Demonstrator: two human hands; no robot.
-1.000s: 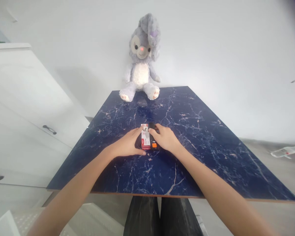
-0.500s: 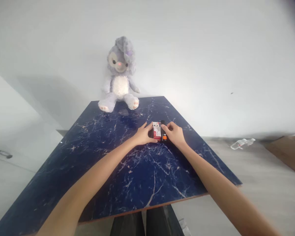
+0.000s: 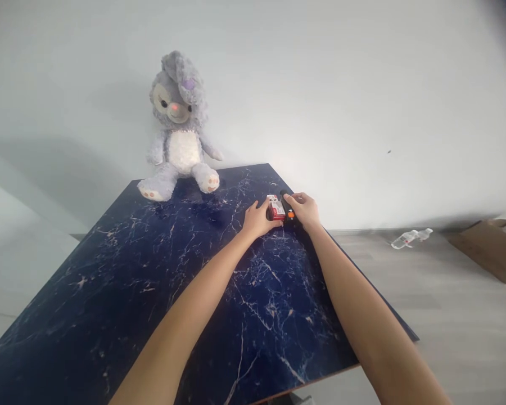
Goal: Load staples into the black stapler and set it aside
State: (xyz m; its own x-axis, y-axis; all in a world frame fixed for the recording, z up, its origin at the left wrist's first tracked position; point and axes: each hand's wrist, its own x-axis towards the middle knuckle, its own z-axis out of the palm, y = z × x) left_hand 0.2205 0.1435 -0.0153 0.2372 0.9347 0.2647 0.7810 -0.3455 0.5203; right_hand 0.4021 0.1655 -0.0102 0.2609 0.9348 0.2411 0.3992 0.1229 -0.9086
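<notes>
Both my hands meet near the right edge of a dark blue marbled table (image 3: 160,292). My left hand (image 3: 258,219) is closed against the left side of a small red and white box (image 3: 275,207). My right hand (image 3: 306,208) is wrapped on a black device with an orange button (image 3: 288,210), which lies pressed against the box's right side. Both things rest on the tabletop between my hands.
A grey plush rabbit (image 3: 177,132) sits at the table's far edge against the white wall. On the floor to the right lie a plastic bottle (image 3: 410,238) and a brown cardboard box (image 3: 487,253).
My view has swung left and the hands now appear further right, near the table's right edge. Both hands keep the box and black device together as before.
</notes>
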